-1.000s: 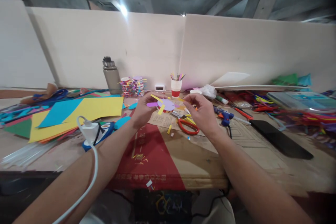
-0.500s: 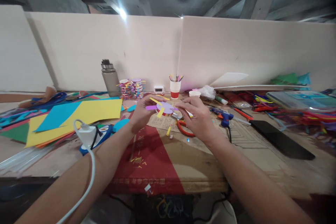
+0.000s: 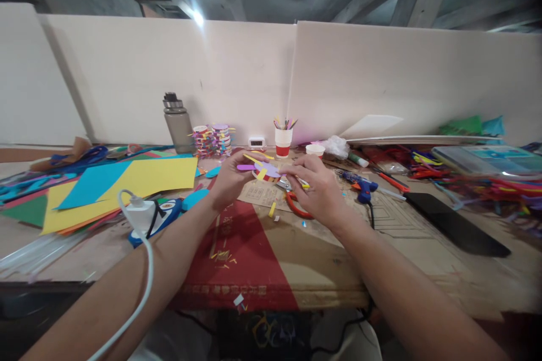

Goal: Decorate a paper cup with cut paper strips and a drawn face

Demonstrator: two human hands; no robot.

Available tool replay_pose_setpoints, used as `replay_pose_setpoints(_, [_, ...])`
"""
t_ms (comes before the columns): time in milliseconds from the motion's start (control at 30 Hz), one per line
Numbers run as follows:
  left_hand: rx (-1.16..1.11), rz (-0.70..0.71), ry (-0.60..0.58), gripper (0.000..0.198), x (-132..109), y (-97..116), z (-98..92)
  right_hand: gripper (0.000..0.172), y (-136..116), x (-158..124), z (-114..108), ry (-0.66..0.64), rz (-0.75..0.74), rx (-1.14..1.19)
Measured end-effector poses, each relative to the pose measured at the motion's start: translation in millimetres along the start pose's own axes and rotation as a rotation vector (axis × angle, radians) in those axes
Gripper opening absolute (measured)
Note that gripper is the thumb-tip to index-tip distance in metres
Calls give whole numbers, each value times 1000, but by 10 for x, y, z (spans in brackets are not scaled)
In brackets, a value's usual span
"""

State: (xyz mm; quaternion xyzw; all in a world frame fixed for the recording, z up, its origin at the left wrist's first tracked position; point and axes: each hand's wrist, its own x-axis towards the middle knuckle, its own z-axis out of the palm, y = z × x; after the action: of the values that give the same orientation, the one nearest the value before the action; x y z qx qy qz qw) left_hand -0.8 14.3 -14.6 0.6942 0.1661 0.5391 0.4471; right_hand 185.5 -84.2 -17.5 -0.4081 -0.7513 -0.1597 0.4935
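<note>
My left hand [image 3: 231, 179] is closed around the left edge of a small round paper craft piece [image 3: 267, 170]. The piece has a purple top and a red-and-yellow side, with yellow and purple paper strips sticking out. At its right edge my right hand [image 3: 317, 186] has thumb and fingers pinched together on the rim; the exact contact is hidden. A yellow-and-white bit [image 3: 304, 184] shows under the right fingers. Just below that hand lie scissors [image 3: 297, 207] with orange-red handles, partly covered. A loose yellow strip [image 3: 271, 210] rests on the cardboard [image 3: 313, 256] beneath.
Stacks of similar round pieces [image 3: 221, 140] stand behind, beside a grey bottle [image 3: 178, 127]. A red-and-white cup [image 3: 283, 144] holds thin strips. Coloured paper sheets [image 3: 148, 180] and a power strip [image 3: 173, 211] lie left; a glue gun [image 3: 365, 189] and black phone-like slab [image 3: 453, 223] lie right.
The yellow strip at the front of the craft piece appears shorter and bent closer to its side. The piece is slightly tilted, showing more of its side. Both hands stay nearly in place.
</note>
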Motion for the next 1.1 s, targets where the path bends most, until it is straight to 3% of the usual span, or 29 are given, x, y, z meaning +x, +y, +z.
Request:
replay_pose_setpoints(133, [-94,-88,-14,32,4,-66,20,19,-1,21,-14,-43,141,122])
replay_pose_setpoints(333, [-325,-338,-18,34,-3,-152,57,39,101,30,68,-128,524,403])
replay_pose_setpoints(500, [-439,-512,43,40,-3,-127,87,31,175,18,149,-140,754,621])
replay_pose_setpoints(733, [-403,-556,16,39,-4,-120,88,32,153,56,135,-79,981,1074])
replay_pose_setpoints(833, [-384,-555,-6,42,-2,-141,80,36,161,58,134,-80,1009,1158])
replay_pose_setpoints(1100, [-378,-521,-30,38,4,-156,82,21,199,44,138,-41,1071,1294])
